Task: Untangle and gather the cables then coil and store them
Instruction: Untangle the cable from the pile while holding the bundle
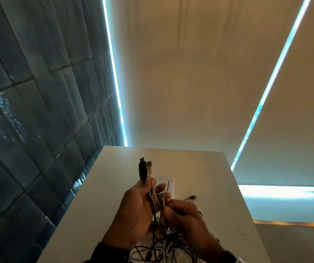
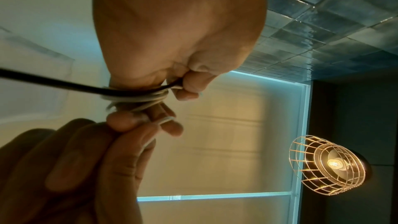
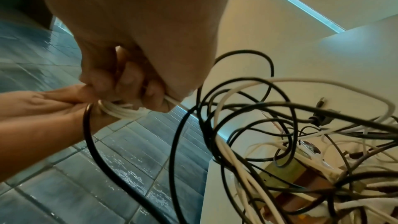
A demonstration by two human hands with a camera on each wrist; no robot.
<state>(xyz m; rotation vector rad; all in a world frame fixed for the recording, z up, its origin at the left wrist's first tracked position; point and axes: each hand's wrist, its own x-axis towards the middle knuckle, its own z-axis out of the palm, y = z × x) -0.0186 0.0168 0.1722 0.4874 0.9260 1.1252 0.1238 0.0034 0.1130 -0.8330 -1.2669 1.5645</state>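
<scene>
My left hand (image 1: 143, 188) is raised over the white table (image 1: 114, 177) and grips a black cable (image 1: 143, 171) and a white cable (image 1: 149, 168), their USB plugs pointing up. Several loops of white cable (image 3: 122, 111) sit bunched in the left hand (image 3: 53, 101). Right beside it, my right hand (image 1: 173, 207) pinches a strand of the white cable. In the left wrist view the left hand (image 2: 189, 88) clamps the black cable (image 2: 64, 84) and the white loops (image 2: 137, 98), with the right hand (image 2: 129, 125) just below. A tangle of black and white cables (image 1: 163, 247) lies beneath both hands.
A flat white object (image 1: 168, 184) lies on the table behind the hands, and a loose black plug (image 1: 192, 197) lies to the right. A brown and green box (image 3: 286, 173) sits under the tangle (image 3: 301, 142). A dark tiled wall (image 1: 38, 111) borders the table's left edge.
</scene>
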